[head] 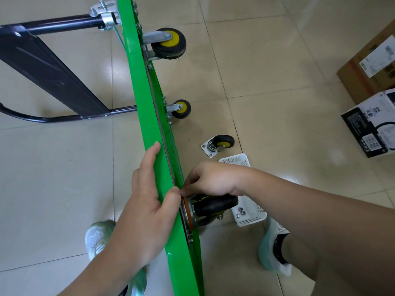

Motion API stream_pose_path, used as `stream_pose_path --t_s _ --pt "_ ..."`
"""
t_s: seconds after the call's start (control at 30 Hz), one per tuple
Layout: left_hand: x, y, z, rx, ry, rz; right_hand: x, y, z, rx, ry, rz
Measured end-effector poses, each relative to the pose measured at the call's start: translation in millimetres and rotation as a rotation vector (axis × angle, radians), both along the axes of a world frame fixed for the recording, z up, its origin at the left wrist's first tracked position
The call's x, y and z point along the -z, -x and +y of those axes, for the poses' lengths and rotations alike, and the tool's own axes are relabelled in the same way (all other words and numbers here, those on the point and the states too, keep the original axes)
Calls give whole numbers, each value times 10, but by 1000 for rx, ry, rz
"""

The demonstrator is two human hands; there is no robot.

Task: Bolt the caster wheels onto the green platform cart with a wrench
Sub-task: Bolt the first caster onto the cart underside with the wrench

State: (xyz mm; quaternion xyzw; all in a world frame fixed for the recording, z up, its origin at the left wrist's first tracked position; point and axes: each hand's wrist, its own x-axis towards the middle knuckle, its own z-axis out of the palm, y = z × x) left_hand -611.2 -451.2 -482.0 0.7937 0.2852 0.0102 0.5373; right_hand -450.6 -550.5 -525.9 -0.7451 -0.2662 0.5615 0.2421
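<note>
Two casters (pixel 168 42) on, a third going onto the green platform cart (pixel 149 116), stood on edge.
Bracing with left hand (pixel 147 206) flat, fingers straight, thumb over the rim, baring the underside; right hand (pixel 211 180) curled over third caster (pixel 215 205), fingertips pinching its plate corner. Open tile rightward past basket (pixel 234 160) and loose caster (pixel 222 143).

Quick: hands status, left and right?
Left hand: open, flat against the green metal platform cart.
Right hand: fingers curled by the steel plate of the black rubber caster wheel; grip cannot be told.
</note>
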Motion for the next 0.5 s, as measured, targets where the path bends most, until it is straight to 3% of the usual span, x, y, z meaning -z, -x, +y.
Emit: stream_pose_path --t_s 0.5 --pt "4 6 -4 10 2 4 -17 -14 -4 -10 45 24"
